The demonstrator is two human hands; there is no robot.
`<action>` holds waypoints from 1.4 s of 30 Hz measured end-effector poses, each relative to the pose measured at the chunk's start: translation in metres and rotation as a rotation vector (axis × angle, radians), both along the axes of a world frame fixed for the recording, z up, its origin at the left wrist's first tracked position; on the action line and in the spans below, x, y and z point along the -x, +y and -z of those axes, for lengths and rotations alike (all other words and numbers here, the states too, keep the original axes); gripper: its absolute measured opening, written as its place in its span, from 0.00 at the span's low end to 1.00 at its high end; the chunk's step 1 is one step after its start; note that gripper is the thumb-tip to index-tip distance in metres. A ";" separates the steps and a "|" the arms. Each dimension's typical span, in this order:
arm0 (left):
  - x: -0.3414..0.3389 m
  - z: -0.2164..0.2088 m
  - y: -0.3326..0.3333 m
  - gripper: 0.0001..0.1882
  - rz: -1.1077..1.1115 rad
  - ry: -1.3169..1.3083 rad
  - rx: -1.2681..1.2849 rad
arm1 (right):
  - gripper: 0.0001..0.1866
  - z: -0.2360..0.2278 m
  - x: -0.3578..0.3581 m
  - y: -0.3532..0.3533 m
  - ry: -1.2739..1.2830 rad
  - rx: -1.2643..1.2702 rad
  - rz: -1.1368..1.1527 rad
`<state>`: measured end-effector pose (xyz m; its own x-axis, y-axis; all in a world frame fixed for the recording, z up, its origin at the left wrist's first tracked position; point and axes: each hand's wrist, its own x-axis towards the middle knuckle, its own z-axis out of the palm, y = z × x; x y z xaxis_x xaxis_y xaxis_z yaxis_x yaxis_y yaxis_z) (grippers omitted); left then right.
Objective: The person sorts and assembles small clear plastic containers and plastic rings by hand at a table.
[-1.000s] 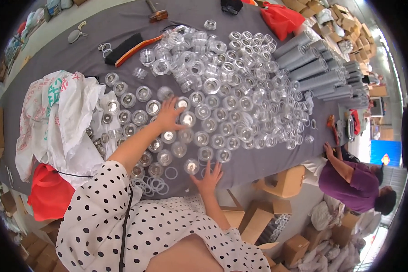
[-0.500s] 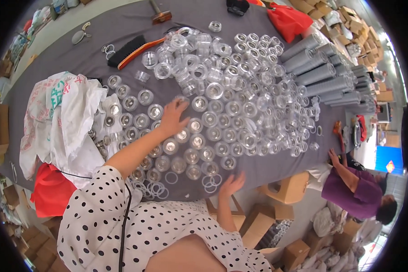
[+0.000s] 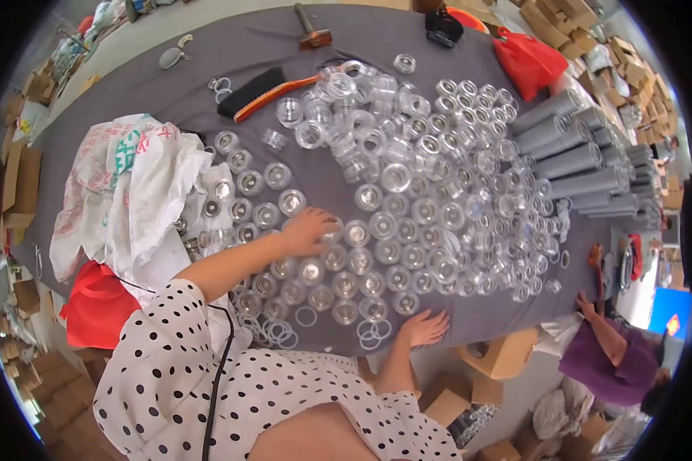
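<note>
My left hand (image 3: 313, 231) reaches over the grey cloth, its fingers curled round a small clear round plastic jar (image 3: 334, 230) at the left side of the group. Several like it stand in rows round the hand, such as the clear jar (image 3: 311, 271) just below, with a shiny metal-looking centre. Flat on the cloth near the table's front edge lies my right hand (image 3: 425, 329), fingers stretched out and holding nothing. Close to it are thin clear rings (image 3: 374, 333). Further back, clear ring-shaped pieces (image 3: 359, 121) lie heaped.
A white woven sack (image 3: 123, 184) and a red bag (image 3: 100, 307) occupy the left. Behind the heap lie a brush (image 3: 261, 94) and a hammer (image 3: 313, 37). Grey ribbed stacks (image 3: 569, 161) and another red bag (image 3: 529, 61) stand right. A person in purple (image 3: 611, 357) leans at the table's far right.
My left hand has come down nearer, to the rows of jars. My right hand has lowered from above the table edge onto the cloth. The whole view has shifted.
</note>
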<state>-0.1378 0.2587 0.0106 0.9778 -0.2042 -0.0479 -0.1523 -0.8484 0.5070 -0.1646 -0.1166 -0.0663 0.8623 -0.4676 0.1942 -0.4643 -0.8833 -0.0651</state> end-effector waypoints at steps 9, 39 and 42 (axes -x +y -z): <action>-0.061 0.041 0.150 0.35 -0.922 -0.331 -0.057 | 0.25 -0.001 0.000 0.005 -0.001 -0.006 -0.018; -0.071 -0.026 0.063 0.39 -0.589 0.595 -0.308 | 0.26 -0.005 0.000 0.005 0.005 -0.032 0.016; -0.075 -0.018 0.057 0.39 -0.493 0.634 -0.323 | 0.26 -0.005 -0.002 0.006 0.013 -0.036 0.015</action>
